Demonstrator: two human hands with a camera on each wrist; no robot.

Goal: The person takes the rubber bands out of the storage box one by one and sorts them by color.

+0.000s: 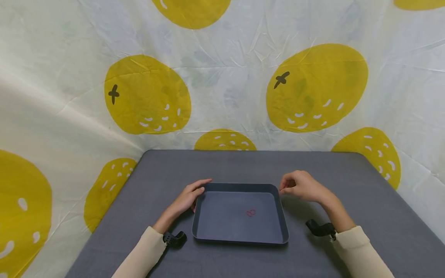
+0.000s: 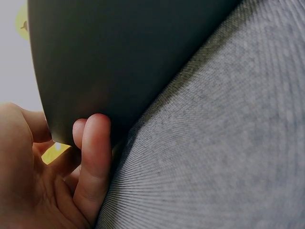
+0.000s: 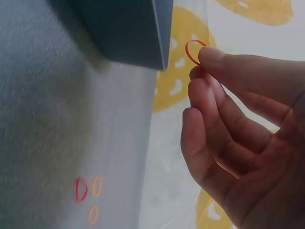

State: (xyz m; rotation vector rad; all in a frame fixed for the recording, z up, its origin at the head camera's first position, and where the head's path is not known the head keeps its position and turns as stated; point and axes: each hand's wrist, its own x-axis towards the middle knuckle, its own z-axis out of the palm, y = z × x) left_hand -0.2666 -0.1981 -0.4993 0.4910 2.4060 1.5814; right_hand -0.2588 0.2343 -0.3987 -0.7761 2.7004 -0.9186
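Note:
A dark grey tray (image 1: pixel 240 220) lies on the table, with small red rubber bands (image 1: pixel 251 212) on its floor, right of centre. My left hand (image 1: pixel 187 199) holds the tray's far left corner; in the left wrist view, fingers (image 2: pixel 95 157) press the outer wall while the thumb reaches over the rim. Beside the far right corner, my right hand (image 1: pixel 302 187) pinches a thin red rubber band (image 3: pixel 193 51) between thumb and fingertips. On the cloth in the right wrist view lie another red band (image 3: pixel 81 190) and two orange bands (image 3: pixel 96 186), which the head view does not show.
A grey cloth (image 1: pixel 174 166) covers the table. Behind it and along its sides hangs a white curtain (image 1: pixel 229 96) printed with yellow fruit. Each wrist wears a black camera mount (image 1: pixel 320 227).

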